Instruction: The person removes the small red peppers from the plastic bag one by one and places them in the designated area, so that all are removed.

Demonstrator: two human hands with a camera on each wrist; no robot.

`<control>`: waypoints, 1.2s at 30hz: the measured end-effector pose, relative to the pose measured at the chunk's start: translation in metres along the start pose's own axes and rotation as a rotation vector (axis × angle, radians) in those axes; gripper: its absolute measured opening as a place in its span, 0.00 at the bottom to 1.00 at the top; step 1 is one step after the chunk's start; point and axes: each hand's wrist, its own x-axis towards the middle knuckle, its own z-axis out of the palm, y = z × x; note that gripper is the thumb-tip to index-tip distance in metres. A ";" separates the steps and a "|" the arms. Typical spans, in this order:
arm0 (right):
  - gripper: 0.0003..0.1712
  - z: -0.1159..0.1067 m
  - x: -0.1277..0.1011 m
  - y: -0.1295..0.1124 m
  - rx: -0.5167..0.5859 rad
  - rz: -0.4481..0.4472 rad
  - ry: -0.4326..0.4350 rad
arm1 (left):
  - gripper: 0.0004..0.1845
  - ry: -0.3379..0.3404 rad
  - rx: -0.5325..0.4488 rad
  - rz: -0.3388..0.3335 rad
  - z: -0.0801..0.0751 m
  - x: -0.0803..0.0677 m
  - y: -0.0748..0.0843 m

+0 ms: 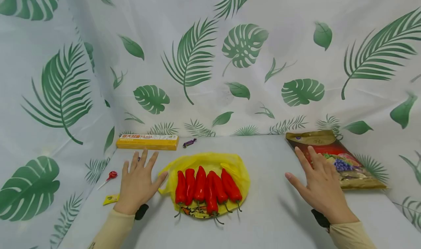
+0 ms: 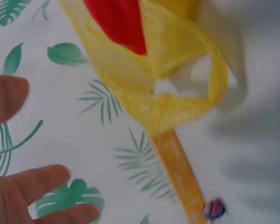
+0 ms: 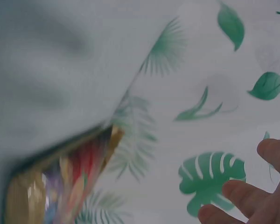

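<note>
Several red peppers [image 1: 200, 185] lie side by side on a yellow plastic bag [image 1: 241, 168] in the middle of the table, stems toward me. To the left of the bag my left hand [image 1: 139, 185] hovers with fingers spread, holding nothing. My right hand [image 1: 317, 187] is likewise spread over the right side, in front of a red and gold food pouch [image 1: 348, 165] with fruit pictured on it. In the left wrist view the bag's handle loop [image 2: 217, 77] shows beside my left fingers [image 2: 42, 182]. The right wrist view shows my right fingers [image 3: 247, 196] apart from the pouch [image 3: 60, 182].
A yellow pasta box [image 1: 148, 143] lies at the back left, with a purple wrapped candy [image 1: 189, 143] beside it. Along the left edge are a red lollipop [image 1: 112, 175] and a small yellow packet [image 1: 111, 199]. Leaf-printed sheeting [image 1: 204, 117] walls the table's back and sides.
</note>
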 end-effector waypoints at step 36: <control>0.26 0.087 0.026 -0.134 0.462 0.123 -0.343 | 0.10 -0.270 -0.540 -0.244 0.029 0.018 -0.003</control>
